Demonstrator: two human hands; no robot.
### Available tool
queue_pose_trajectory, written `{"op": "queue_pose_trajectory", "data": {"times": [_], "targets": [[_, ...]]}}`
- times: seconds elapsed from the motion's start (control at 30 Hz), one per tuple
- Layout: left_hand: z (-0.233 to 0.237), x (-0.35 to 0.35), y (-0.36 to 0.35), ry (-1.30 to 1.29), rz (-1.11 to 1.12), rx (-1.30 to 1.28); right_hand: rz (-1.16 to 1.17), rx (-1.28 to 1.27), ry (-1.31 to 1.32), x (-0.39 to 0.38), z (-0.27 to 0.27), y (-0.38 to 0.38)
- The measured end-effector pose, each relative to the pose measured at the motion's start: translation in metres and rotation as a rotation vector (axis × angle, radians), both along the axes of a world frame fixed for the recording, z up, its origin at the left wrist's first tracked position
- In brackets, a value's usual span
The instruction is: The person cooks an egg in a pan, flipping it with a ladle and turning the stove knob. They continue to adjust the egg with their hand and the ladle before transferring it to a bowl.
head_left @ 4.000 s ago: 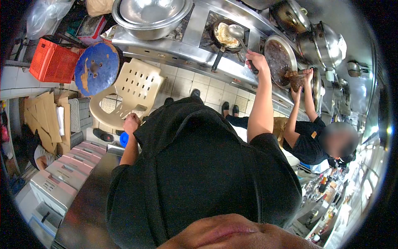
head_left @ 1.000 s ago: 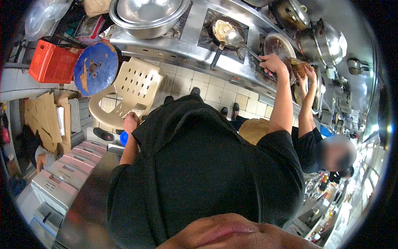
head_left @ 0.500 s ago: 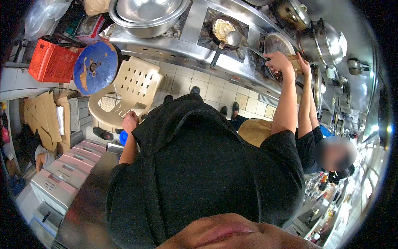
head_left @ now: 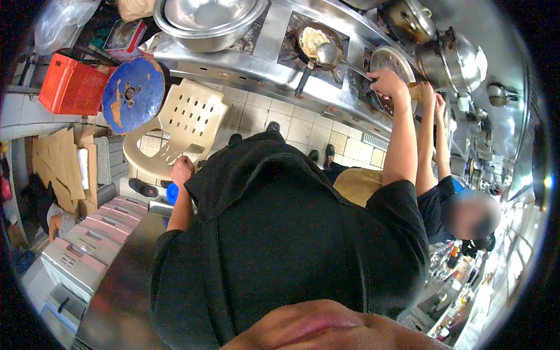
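Note:
My right hand (head_left: 389, 84) grips the handle of a metal ladle (head_left: 328, 53), whose round bowl rests in a small dark frying pan (head_left: 307, 69). Yellowish food that looks like egg (head_left: 312, 41) lies in the pan beside the bowl. The pan sits on a stove burner, its black handle pointing toward me. At my left side, my left hand (head_left: 182, 169) is closed near the beige plastic chair (head_left: 189, 111); what it holds, if anything, is hard to see. Just beyond my right hand is a round perforated metal pan or tray (head_left: 392, 56), partly covered by my forearm.
A co-worker (head_left: 429, 201) stands close at my right, a hand (head_left: 427, 96) holding something brownish. Nested steel bowls (head_left: 210, 41) sit left on the stove counter (head_left: 233, 76). Large pots (head_left: 458, 58) stand at right. A blue round stool top (head_left: 134, 87) and red crate (head_left: 73, 84) are left.
The co-worker's two hands have moved apart, one drawing back to the right. My right hand and the ladle have shifted only slightly. My left hand stays about where it was.

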State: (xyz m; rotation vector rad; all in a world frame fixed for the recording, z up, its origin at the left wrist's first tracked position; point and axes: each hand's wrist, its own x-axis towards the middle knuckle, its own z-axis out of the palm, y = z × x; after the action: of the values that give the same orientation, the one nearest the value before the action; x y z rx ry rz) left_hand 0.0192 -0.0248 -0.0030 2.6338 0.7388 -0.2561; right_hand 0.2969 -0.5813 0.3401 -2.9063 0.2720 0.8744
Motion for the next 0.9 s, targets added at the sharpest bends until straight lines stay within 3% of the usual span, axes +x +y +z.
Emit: {"op": "queue_pose_trajectory", "data": {"times": [0.17, 0.47, 0.67, 0.77, 0.9], "targets": [[0.004, -0.003, 0.001, -0.072, -0.068, 0.047, 0.117, -0.165, -0.102, 0.001, 0.0, -0.012], [-0.003, -0.004, 0.002, -0.041, -0.043, 0.053, 0.062, -0.237, 0.021, 0.005, 0.001, 0.005], [0.001, 0.0, 0.001, 0.009, -0.032, 0.042, 0.006, -0.134, -0.045, -0.004, 0.023, 0.014], [-0.001, -0.002, 0.001, -0.03, -0.033, 0.022, 0.062, -0.088, -0.125, 0.0, -0.004, -0.014], [0.012, 0.004, -0.002, 0.026, -0.021, 0.023, -0.018, -0.021, -0.038, -0.001, -0.009, -0.007]]}}
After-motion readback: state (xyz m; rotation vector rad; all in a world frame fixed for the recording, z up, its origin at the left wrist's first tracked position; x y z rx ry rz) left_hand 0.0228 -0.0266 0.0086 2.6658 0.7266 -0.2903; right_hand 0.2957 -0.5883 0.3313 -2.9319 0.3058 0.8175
